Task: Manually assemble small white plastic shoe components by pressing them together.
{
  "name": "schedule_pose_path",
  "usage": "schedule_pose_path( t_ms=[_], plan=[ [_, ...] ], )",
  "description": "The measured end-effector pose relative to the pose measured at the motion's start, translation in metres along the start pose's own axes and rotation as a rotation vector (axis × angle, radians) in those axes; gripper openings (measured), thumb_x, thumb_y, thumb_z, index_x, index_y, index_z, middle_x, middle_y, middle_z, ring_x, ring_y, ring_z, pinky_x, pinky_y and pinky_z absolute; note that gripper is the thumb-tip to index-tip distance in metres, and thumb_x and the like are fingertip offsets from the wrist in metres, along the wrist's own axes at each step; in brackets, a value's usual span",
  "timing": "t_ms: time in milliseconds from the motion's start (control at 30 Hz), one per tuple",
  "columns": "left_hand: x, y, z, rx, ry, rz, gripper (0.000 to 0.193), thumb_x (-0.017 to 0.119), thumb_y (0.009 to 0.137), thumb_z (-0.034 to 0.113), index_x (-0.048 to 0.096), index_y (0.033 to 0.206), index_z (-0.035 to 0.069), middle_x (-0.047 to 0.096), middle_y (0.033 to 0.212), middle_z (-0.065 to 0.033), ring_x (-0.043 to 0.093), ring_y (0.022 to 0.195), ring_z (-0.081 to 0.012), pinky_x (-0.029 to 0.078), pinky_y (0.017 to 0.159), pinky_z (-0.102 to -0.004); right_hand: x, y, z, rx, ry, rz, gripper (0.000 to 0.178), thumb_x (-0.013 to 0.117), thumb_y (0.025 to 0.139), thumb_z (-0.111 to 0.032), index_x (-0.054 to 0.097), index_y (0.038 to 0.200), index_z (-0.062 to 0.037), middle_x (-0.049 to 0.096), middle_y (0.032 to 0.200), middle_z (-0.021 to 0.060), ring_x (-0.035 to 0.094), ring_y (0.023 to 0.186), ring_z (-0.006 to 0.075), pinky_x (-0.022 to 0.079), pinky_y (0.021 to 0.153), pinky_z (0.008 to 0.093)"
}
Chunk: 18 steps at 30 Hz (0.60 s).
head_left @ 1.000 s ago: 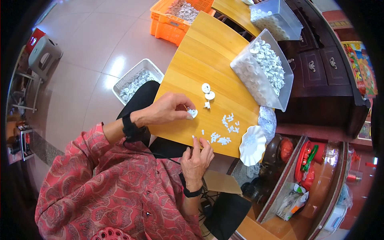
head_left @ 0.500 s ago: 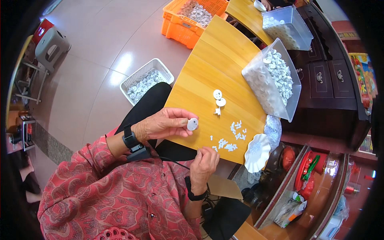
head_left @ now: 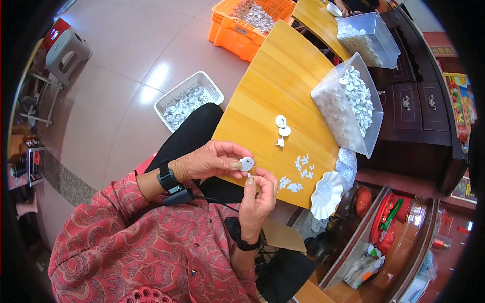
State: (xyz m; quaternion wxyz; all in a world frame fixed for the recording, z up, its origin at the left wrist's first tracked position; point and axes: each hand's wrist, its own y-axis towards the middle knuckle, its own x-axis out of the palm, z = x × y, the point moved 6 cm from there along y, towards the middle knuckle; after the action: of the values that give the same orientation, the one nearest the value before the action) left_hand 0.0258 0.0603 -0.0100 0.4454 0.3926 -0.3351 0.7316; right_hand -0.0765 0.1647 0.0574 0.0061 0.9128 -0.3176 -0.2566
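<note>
Between the thumb and fingers of my left hand (head_left: pixel 214 159) is a round white plastic disc (head_left: pixel 246 163) with small openings in its face. Just below it, my right hand (head_left: pixel 257 194) pinches a tiny white plastic piece (head_left: pixel 249 175) between thumb and forefinger, its tip close to the disc's lower edge. Whether the two touch, I cannot tell. On the yellow wooden table (head_left: pixel 268 96) lie a few more white discs (head_left: pixel 284 131), one of them turned on its side. Small white plastic pieces (head_left: pixel 290 185) are scattered to the right of my hands.
A clear bin (head_left: pixel 328 106) full of white parts stands on the table's right side, near a white scalloped dish (head_left: pixel 326 194). White basket (head_left: pixel 166 118) and orange crate (head_left: pixel 225 33) with parts sit on the floor. Another person's hand (head_left: pixel 342 7) shows at a farther table.
My right hand has risen from the loose pieces on the table to the disc, with a small white piece now in its pinch. The view has shifted slightly.
</note>
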Motion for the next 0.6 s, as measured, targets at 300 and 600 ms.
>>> schedule_pose_path(
  t_ms=[300,600],
  plan=[
    [0.0032,-0.0004,0.0005,0.005,0.085,-0.03,0.033,0.063,0.095,0.006,0.058,0.127,-0.001,0.063,0.123,-0.0109,0.062,0.112,-0.0186,0.052,0.099,-0.0326,0.005,0.0058,-0.0105,-0.091,-0.169,0.004,0.011,0.066,0.088,-0.007,0.058,0.09,-0.0002,0.06,0.107,0.0187,0.06,0.1,0.0346,0.048,0.087,0.0436],
    [0.0052,-0.0004,0.0011,0.019,0.107,-0.026,0.032,0.064,0.094,0.004,0.059,0.125,-0.002,0.064,0.119,-0.0106,0.063,0.11,-0.0185,0.052,0.1,-0.0332,0.0051,0.0069,-0.012,-0.114,-0.201,0.013,0.011,0.067,0.085,-0.004,0.057,0.089,-0.0003,0.061,0.105,0.0186,0.061,0.098,0.0352,0.049,0.085,0.0439]
  ],
)
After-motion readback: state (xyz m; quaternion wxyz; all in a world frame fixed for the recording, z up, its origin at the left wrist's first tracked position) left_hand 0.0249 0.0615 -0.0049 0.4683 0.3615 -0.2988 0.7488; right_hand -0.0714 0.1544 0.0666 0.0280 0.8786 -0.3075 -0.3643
